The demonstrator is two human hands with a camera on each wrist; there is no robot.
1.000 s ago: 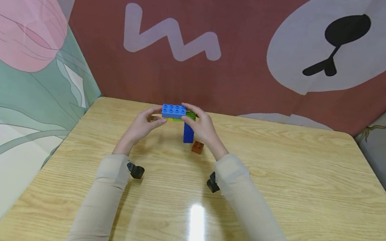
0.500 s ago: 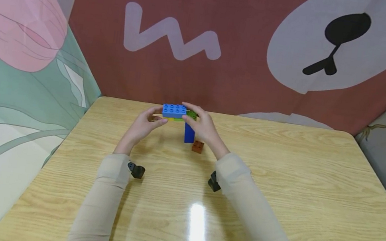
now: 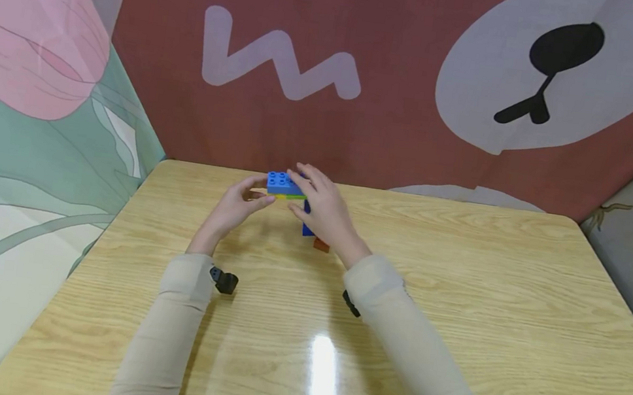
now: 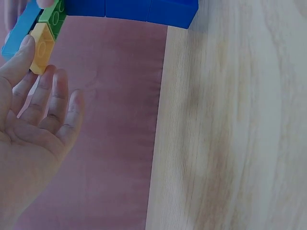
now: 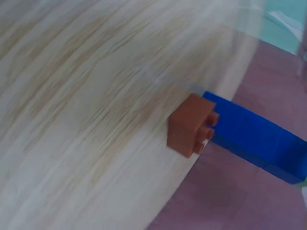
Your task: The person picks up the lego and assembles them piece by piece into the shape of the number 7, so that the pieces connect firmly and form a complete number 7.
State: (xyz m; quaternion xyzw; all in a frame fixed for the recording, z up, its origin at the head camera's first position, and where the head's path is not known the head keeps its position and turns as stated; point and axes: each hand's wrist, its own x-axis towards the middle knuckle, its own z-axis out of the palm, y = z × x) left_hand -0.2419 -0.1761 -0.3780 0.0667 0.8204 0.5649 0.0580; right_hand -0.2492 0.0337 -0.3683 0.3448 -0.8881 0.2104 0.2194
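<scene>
A blue studded building brick (image 3: 279, 182) sits across the top of a small build, over a yellow brick (image 4: 42, 48) and a green brick (image 4: 53, 18). A dark blue column (image 5: 259, 136) stands under the build's right end. My left hand (image 3: 233, 208) pinches the yellow brick at the left end, thumb on one side and fingertips on the other. Over the right half of the blue brick lie the extended fingers of my right hand (image 3: 323, 210), its thumb lower and held apart. That hand hides the column's top and part of a brown brick (image 5: 184, 127).
The brown brick stands on the wooden table (image 3: 457, 307), close by the column's foot. Behind the table's far edge hangs a reddish-brown cloth (image 3: 389, 134). Small black cameras jut from both wrists, the left camera (image 3: 226, 282) showing more fully.
My right hand has shifted from gripping the build's right end to lying over the blue brick's top, covering some studs and the dark green brick. The left hand keeps its hold.
</scene>
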